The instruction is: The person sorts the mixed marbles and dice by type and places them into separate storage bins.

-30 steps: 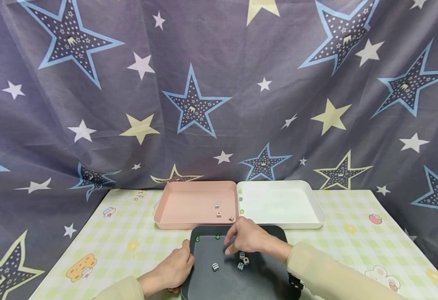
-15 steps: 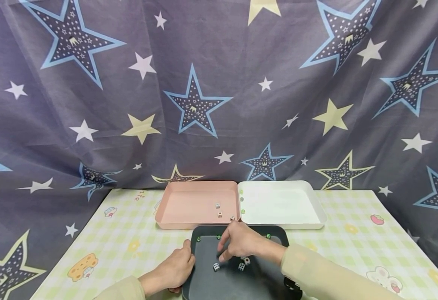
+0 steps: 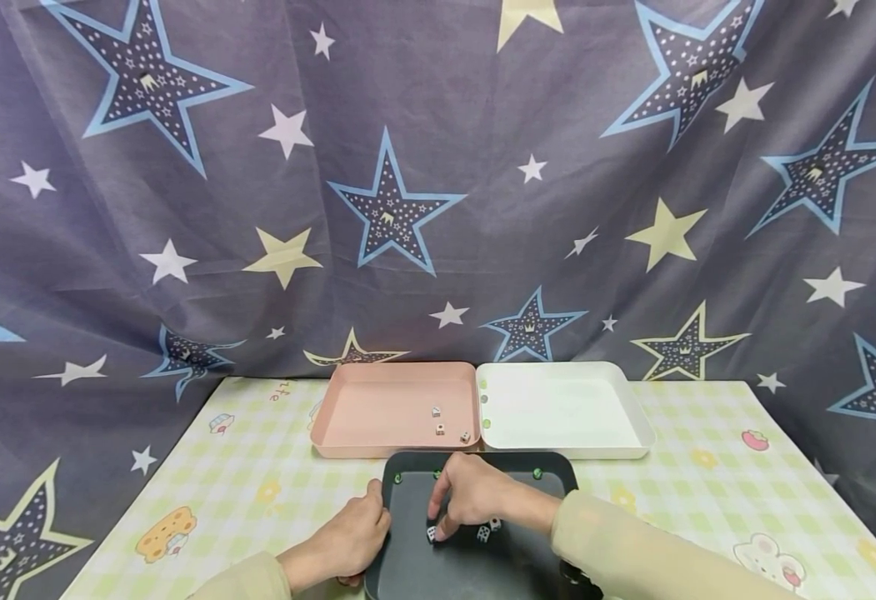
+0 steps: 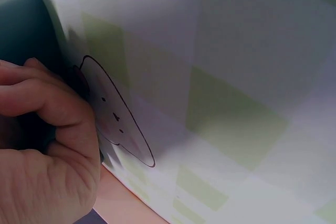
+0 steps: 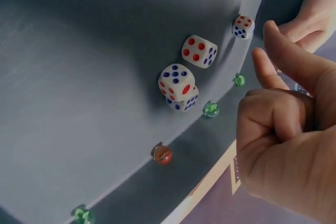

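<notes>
My left hand (image 3: 355,532) grips the left wall of the dark grey tray (image 3: 475,571), its fingers curled at the edge in the left wrist view. Over the tray, my right hand (image 3: 475,492) has thumb and index fingertips right at a lone white die (image 3: 432,534). In the right wrist view that die (image 5: 243,27) lies just past the two spread fingertips, while the other fingers are curled. Another die (image 5: 199,51) lies close by, and one die (image 5: 176,81) leans over a further die (image 5: 185,101). Along the far wall sit green marbles (image 5: 211,109) and an orange marble (image 5: 162,154).
Behind the grey tray stand a pink tray (image 3: 377,408) with several small dice (image 3: 440,429) and a white tray (image 3: 565,408) with several green marbles (image 3: 486,423) at its left side. A checked cloth (image 3: 257,467) covers the table, and a starry curtain (image 3: 438,167) hangs behind.
My right hand has moved left and nearer the person, from beside the clustered dice to the lone die. The left hand stays on the tray's edge.
</notes>
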The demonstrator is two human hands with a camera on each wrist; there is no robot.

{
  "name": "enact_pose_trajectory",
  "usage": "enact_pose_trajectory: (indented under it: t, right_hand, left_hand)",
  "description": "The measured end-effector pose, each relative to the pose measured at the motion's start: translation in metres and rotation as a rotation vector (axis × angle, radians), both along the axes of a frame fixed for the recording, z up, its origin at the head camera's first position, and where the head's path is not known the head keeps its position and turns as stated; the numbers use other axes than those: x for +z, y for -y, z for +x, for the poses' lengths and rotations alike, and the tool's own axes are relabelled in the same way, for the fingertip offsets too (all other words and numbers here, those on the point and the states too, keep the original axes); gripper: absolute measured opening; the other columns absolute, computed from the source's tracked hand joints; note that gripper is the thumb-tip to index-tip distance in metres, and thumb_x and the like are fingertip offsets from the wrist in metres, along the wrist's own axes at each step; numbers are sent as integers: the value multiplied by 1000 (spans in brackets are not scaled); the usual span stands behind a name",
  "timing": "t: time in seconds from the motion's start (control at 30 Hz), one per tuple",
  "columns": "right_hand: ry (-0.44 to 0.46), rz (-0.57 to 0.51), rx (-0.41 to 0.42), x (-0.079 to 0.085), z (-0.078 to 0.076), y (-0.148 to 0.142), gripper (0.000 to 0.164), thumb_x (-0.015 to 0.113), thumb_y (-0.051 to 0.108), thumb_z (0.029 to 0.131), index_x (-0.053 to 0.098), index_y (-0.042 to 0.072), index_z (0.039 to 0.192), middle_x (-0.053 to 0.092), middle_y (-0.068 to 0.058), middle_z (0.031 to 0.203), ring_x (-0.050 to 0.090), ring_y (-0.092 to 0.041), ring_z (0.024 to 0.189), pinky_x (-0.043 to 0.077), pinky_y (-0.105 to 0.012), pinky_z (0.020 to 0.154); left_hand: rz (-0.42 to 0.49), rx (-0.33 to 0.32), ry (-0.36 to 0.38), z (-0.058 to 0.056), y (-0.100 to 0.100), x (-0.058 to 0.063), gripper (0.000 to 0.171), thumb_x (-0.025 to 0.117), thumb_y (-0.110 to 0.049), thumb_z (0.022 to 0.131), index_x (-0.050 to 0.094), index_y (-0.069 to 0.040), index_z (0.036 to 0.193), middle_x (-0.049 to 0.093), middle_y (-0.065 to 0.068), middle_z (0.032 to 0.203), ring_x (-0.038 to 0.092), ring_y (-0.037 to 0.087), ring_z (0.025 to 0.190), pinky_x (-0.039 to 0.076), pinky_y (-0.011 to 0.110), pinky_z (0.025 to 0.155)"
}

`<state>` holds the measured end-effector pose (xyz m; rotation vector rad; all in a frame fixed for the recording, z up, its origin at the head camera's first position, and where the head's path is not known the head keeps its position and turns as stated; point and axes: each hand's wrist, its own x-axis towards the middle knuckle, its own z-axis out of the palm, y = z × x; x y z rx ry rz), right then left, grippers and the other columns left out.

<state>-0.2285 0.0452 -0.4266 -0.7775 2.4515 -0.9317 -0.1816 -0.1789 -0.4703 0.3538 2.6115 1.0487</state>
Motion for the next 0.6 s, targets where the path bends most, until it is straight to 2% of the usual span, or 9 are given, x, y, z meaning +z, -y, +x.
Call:
enact_pose_trajectory:
  t: [0.3, 0.37, 0.43, 0.6]
  right_hand:
    - [-25, 40, -5, -3, 0, 4, 21, 98, 7, 67, 81, 17, 73, 73, 12, 84, 58, -5, 74, 52, -24, 65]
    - [-31, 44, 2, -7, -2, 4, 22, 99, 8, 66, 80, 19, 71, 72, 12, 84, 60, -6, 77, 54, -25, 67]
    - [-69, 58, 26, -23, -10, 4, 22, 99, 12, 68, 80, 22, 73, 72, 12, 86, 60, -6, 79, 54, -26, 66]
    - [-82, 66, 22, -26, -9, 6, 23, 98, 11, 67, 79, 23, 71, 71, 13, 82, 59, -6, 77, 53, -25, 65]
  left_hand:
    - [14, 8, -5, 1, 1, 0, 9, 40, -10, 110, 41, -2, 105, 56, 13, 58, 45, 8, 30, 39, 29, 28]
    - [16, 7, -3, 1, 1, 0, 9, 40, -10, 110, 41, -2, 105, 56, 13, 58, 45, 8, 30, 39, 29, 28]
    - [16, 5, 2, 1, 1, 0, 9, 40, -9, 110, 41, -2, 106, 56, 13, 58, 45, 7, 30, 38, 29, 28]
    - [12, -12, 5, 0, 1, 1, 8, 39, -8, 110, 41, -1, 107, 57, 13, 58, 44, 6, 30, 38, 27, 28]
